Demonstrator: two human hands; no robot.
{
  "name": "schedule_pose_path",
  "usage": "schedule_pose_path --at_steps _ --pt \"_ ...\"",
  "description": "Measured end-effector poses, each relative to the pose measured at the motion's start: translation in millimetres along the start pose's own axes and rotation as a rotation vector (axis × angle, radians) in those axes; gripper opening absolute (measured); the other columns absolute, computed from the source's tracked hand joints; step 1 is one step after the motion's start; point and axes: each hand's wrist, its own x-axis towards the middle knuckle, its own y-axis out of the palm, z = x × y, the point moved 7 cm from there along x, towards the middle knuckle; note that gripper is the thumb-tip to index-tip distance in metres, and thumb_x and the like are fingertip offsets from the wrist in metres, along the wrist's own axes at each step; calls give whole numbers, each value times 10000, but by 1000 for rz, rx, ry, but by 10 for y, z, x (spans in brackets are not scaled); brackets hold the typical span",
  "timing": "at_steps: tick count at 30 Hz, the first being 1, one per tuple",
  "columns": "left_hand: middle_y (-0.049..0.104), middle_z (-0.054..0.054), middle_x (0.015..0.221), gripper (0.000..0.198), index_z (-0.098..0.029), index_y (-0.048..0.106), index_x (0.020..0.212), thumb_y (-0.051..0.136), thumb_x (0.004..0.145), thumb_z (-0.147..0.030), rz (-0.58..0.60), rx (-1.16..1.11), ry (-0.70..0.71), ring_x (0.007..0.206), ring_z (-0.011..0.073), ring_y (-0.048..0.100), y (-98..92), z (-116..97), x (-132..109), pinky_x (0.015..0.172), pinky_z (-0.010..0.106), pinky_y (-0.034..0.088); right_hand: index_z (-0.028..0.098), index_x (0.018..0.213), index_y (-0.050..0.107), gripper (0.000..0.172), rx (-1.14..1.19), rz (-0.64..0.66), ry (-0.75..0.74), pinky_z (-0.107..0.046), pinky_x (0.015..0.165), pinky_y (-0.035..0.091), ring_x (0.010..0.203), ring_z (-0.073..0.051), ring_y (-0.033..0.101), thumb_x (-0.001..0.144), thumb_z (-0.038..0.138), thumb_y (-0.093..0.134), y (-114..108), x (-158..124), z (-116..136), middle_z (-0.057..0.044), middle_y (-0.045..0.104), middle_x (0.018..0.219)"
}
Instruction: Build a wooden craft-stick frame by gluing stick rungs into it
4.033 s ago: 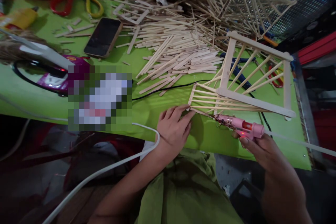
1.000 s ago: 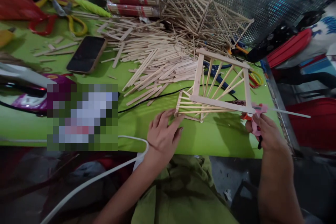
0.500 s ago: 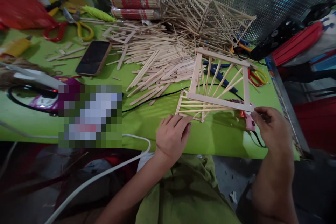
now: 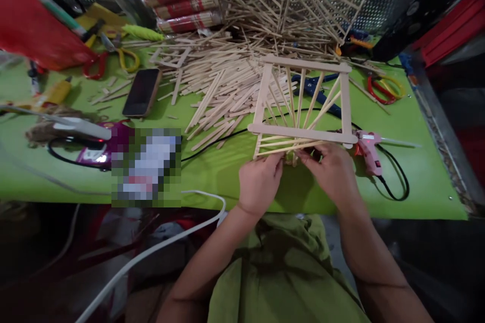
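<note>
A frame of wooden sticks (image 4: 303, 133), built from flat craft sticks and thin skewers, stands on the green table (image 4: 212, 171). My left hand (image 4: 260, 181) and my right hand (image 4: 330, 174) meet at its near lower edge, fingers pinched on the thin sticks there. A pink glue gun (image 4: 369, 149) lies on the table just right of my right hand, its black cord looping beside it.
A large heap of loose craft sticks (image 4: 227, 86) and a skewer structure (image 4: 288, 5) fill the back. A phone (image 4: 142, 92), scissors (image 4: 125, 55) and a purple device (image 4: 98, 149) lie left. Red-handled scissors (image 4: 384, 88) sit at the right; a white cable (image 4: 151, 252) hangs below.
My right hand has set the glue gun down on the table and moved left to the frame. Both hands now pinch the frame's lower sticks.
</note>
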Motion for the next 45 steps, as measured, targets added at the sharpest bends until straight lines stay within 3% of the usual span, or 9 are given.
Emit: schedule_pose_path --at_steps 6,15,30,45 --pt "801 40 892 236 -265 768 1074 557 969 -257 -11 -89 -34 767 188 722 28 0 53 707 272 473 213 931 741 148 52 17 -19 -369 775 506 890 -269 695 937 300 622 22 15 41 -94 770 957" --pt "806 40 996 200 -227 769 1039 598 942 -191 31 -216 -102 882 181 749 47 36 55 791 255 520 200 871 710 119 38 7 -16 -310 655 414 758 -223 653 931 247 619 39 11 71 -76 742 881" --pt "806 6 934 202 -222 774 967 599 910 -139 -38 -315 -81 826 158 745 76 48 35 747 225 514 193 868 707 111 -8 26 15 -309 613 364 735 -207 640 921 212 611 91 3 65 -76 749 919" --pt "804 3 928 188 -241 779 953 603 921 -184 -31 -342 -73 818 157 743 81 25 42 746 232 516 185 899 704 127 21 63 58 -315 606 364 748 -217 655 937 201 585 126 -1 34 -86 751 912"
